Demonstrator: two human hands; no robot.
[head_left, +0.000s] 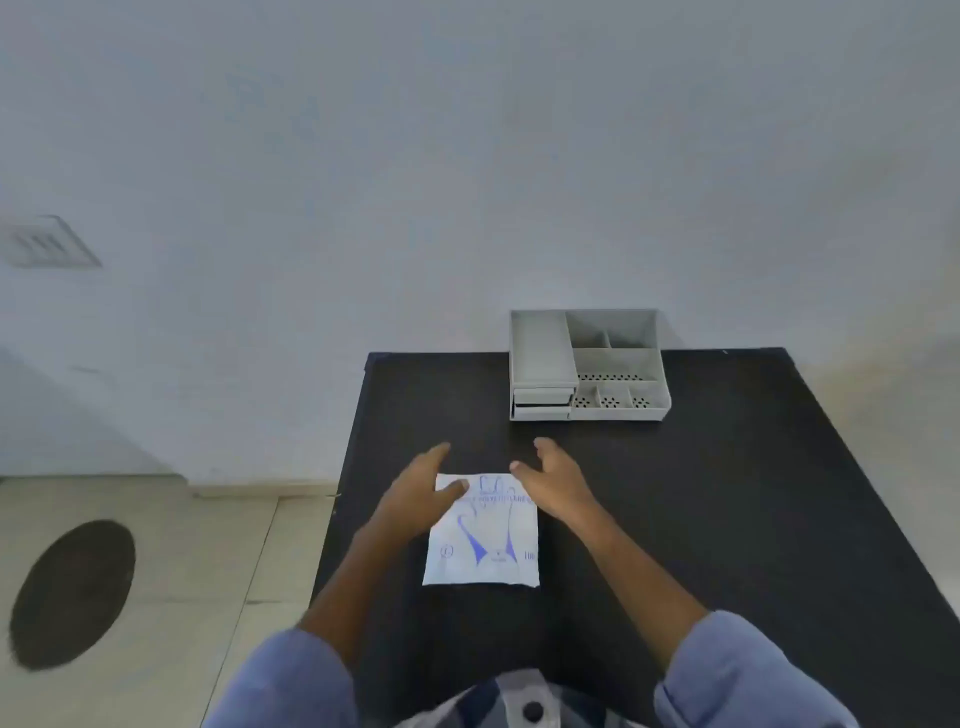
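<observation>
A flat white packet (485, 540) printed with blue glove outlines lies on the black table (727, 519) near its front left. My left hand (418, 491) hovers over the packet's top left corner, fingers relaxed and spread, thumb lying across the packet's upper edge. My right hand (553, 475) is over the top right corner, fingers straight and loosely spread, thumb pointing left. Neither hand holds anything; whether they touch the packet I cannot tell.
A grey plastic desk organiser (589, 364) with small drawers and several compartments stands at the table's far edge against the white wall. Left of the table is tiled floor with a dark round patch (72, 592). Bare tabletop stretches to the right.
</observation>
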